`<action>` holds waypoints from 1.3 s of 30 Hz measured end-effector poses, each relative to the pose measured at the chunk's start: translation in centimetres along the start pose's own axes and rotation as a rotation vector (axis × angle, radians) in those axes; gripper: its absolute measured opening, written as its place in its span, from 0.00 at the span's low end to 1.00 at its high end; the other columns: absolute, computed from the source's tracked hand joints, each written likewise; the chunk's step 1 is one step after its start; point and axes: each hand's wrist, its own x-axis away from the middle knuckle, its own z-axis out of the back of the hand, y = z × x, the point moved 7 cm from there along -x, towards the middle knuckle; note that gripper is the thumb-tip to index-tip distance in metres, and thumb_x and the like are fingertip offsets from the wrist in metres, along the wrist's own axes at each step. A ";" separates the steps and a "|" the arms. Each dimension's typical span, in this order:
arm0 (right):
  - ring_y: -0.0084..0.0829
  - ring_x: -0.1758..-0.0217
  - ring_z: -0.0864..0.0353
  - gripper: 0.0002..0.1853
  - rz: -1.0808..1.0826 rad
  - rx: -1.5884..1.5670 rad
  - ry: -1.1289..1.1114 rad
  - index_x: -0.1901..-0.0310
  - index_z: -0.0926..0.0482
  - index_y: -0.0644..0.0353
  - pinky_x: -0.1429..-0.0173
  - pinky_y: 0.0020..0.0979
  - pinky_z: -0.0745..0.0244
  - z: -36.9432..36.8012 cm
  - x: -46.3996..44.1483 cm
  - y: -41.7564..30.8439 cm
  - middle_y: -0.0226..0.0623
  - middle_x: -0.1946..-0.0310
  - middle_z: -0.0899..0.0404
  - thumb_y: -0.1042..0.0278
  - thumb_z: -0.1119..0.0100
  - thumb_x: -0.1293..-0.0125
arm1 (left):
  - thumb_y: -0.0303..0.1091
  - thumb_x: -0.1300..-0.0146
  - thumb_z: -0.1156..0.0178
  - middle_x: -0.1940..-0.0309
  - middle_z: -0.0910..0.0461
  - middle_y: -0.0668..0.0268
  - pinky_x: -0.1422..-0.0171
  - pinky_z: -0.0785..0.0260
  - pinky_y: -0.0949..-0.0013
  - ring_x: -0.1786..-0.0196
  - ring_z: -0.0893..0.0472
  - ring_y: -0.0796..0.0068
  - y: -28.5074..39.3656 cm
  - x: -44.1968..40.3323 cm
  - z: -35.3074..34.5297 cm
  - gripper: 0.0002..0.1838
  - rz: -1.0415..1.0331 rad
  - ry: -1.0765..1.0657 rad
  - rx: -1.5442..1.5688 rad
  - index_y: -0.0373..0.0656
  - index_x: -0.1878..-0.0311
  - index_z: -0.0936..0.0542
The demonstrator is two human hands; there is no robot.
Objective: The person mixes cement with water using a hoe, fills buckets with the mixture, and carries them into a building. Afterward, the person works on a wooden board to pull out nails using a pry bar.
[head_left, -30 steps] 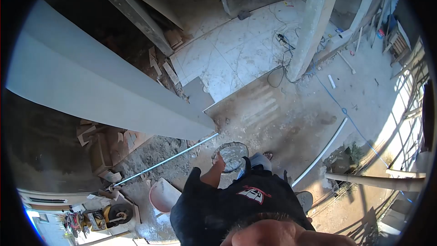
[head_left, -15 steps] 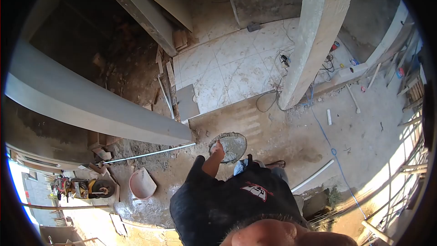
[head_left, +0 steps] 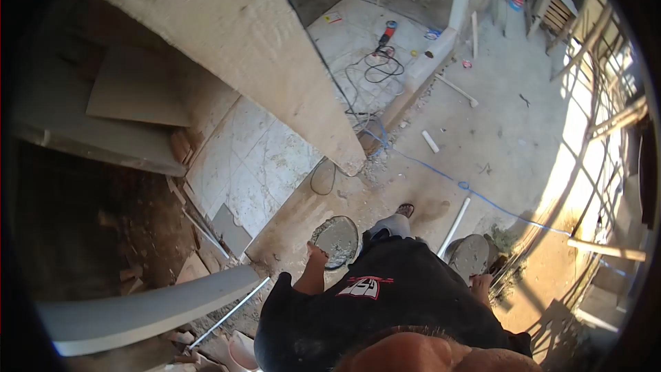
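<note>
My left hand (head_left: 317, 252) is closed on the near-left rim of a round bucket of wet grey mortar (head_left: 335, 242), in front of my body. On the other side, my right hand (head_left: 480, 282) is at the edge of a second round container with a grey surface (head_left: 469, 255), which looks like another bucket of mortar. Its fingers seem wrapped at the rim, partly hidden. My sandalled foot (head_left: 406, 211) is stepping forward between the two.
A concrete pillar (head_left: 234, 48) stands ahead beside a tiled floor (head_left: 258, 158). A blue hose (head_left: 427, 165) crosses the ground, near a white pipe (head_left: 454, 224). An angle grinder (head_left: 387, 31) with a tangled cord lies on the tiles. Wooden poles (head_left: 609, 124) line the right.
My view has turned to the right. A second round container and my right hand now show on the right side. My left hand stays on the mortar bucket; my foot has come forward.
</note>
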 end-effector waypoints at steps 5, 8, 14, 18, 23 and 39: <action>0.30 0.74 0.42 0.08 -0.011 -0.150 -0.081 0.66 0.37 0.50 0.76 0.35 0.47 -5.6 3.6 -4.1 0.30 0.70 0.39 0.60 0.61 0.47 | 0.66 0.39 0.61 0.84 0.44 0.71 0.74 0.47 0.66 0.82 0.45 0.74 -1.4 4.7 -8.1 0.25 0.061 0.028 -0.093 0.52 0.74 0.40; 0.31 0.72 0.40 0.09 -0.015 -0.203 0.154 0.66 0.35 0.50 0.75 0.37 0.47 -6.3 5.7 -6.1 0.31 0.68 0.36 0.60 0.61 0.46 | 0.66 0.38 0.62 0.85 0.45 0.71 0.76 0.47 0.65 0.84 0.45 0.74 -2.1 6.4 -12.1 0.26 0.058 0.023 -0.187 0.52 0.74 0.41; 0.30 0.70 0.41 0.14 -0.094 -0.273 0.299 0.58 0.32 0.54 0.73 0.39 0.47 -9.6 5.2 -10.4 0.34 0.64 0.36 0.62 0.61 0.45 | 0.66 0.38 0.63 0.86 0.44 0.71 0.78 0.47 0.65 0.85 0.45 0.74 -4.8 8.3 -21.9 0.26 -0.066 -0.017 -0.275 0.52 0.74 0.40; 0.46 0.46 0.28 0.29 -0.080 -0.302 0.220 0.40 0.35 0.70 0.47 0.44 0.30 -10.7 2.8 -11.5 0.44 0.42 0.32 0.60 0.59 0.41 | 0.66 0.38 0.63 0.86 0.44 0.71 0.79 0.47 0.65 0.85 0.45 0.74 -6.1 9.7 -28.5 0.26 -0.118 -0.046 -0.360 0.52 0.75 0.40; 0.46 0.45 0.30 0.30 -0.149 -0.399 0.373 0.41 0.34 0.70 0.47 0.46 0.31 -11.5 -0.3 -13.0 0.45 0.40 0.34 0.57 0.57 0.41 | 0.66 0.38 0.63 0.86 0.44 0.71 0.80 0.48 0.65 0.86 0.45 0.74 -8.3 11.0 -36.5 0.27 -0.164 -0.068 -0.472 0.51 0.75 0.40; 0.38 0.57 0.35 0.29 -0.225 -0.514 0.570 0.39 0.39 0.62 0.55 0.44 0.38 -14.6 -10.1 -26.4 0.49 0.43 0.36 0.49 0.67 0.34 | 0.66 0.37 0.63 0.87 0.43 0.71 0.82 0.49 0.66 0.86 0.44 0.74 -27.2 10.9 -76.0 0.27 -0.098 -0.237 -0.721 0.51 0.75 0.40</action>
